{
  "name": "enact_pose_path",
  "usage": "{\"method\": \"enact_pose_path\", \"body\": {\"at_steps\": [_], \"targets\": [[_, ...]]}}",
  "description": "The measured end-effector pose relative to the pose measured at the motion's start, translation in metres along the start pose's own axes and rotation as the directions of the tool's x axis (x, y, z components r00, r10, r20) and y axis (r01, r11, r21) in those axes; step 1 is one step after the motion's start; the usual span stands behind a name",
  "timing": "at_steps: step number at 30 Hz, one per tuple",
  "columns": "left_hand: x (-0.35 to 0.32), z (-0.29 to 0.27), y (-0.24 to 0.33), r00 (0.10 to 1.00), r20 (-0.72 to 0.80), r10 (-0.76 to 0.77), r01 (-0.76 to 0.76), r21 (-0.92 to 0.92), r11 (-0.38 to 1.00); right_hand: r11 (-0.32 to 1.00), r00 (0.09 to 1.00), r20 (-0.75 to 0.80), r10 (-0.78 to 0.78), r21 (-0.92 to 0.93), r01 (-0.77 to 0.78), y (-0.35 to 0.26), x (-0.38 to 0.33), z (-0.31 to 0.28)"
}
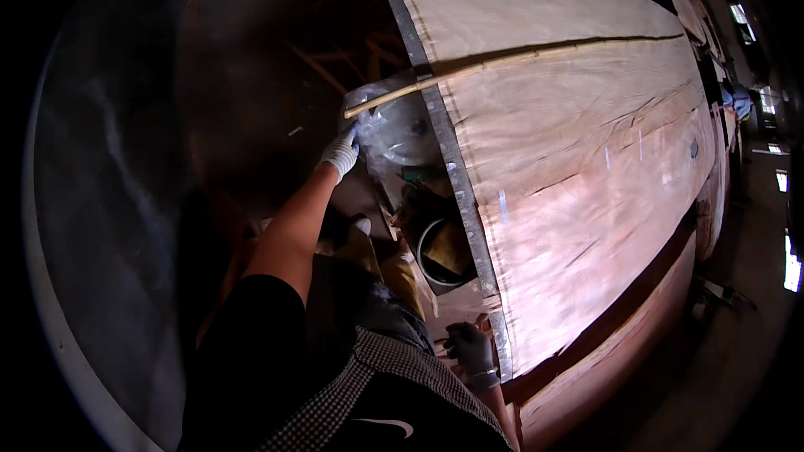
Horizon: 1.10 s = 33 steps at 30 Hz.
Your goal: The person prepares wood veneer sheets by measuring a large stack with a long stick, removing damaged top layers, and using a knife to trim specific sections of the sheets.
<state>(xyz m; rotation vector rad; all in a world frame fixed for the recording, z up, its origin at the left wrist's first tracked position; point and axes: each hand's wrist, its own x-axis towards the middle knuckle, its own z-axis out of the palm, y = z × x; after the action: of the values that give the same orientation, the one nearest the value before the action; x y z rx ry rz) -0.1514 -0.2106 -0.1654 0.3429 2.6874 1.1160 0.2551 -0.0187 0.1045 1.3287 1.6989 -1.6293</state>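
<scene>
My left hand (342,153), in a white glove with blue fingertips, reaches forward with its fingers stretched out just below the near end of a long thin wooden stick (536,52). That stick lies across a wide sheet of pale wood veneer (578,130), its end jutting past the sheet's dark edge strip (456,172). A crumpled clear plastic bag (400,130) sits beside my left fingers; whether they touch it is unclear. Low down, my right hand (471,347), in a dark grey glove, is close to the sheet's near corner with fingers curled. What it holds, if anything, is too dark to make out.
Below the edge strip stands a round bucket (446,253) with something yellowish in it. Wood scraps lie in the shadow on the far left. A large dark panel (109,201) rises at my left. Far right, another person (737,102) is near windows.
</scene>
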Motion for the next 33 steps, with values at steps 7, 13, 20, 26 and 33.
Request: {"method": "enact_pose_path", "body": {"at_steps": [7,13,20,26,33], "targets": [[-0.065,-0.060,0.052,0.843,0.467,-0.268,0.398,-0.206,0.894,0.956,0.963,-0.010,-0.269,-0.121,0.266,-0.013,0.059,0.047],[-0.087,-0.056,0.052,0.909,0.313,-0.276,0.392,-0.415,0.821,0.732,0.754,0.095,-0.650,-0.188,0.655,-0.096,0.070,0.097],[0.018,-0.002,-0.003,0.938,0.251,-0.239,0.310,-0.297,0.903,0.704,0.841,0.147,-0.521,-0.484,0.520,-0.036,0.071,0.084],[0.013,-0.011,-0.037,0.955,0.262,-0.142,0.175,-0.107,0.979,0.798,0.914,0.110,-0.392,-0.453,0.397,-0.026,0.078,0.070],[-0.102,-0.069,0.108,0.510,0.841,-0.180,0.808,-0.397,0.435,0.743,0.740,-0.091,-0.667,-0.162,0.649,-0.053,0.104,0.090]]}}
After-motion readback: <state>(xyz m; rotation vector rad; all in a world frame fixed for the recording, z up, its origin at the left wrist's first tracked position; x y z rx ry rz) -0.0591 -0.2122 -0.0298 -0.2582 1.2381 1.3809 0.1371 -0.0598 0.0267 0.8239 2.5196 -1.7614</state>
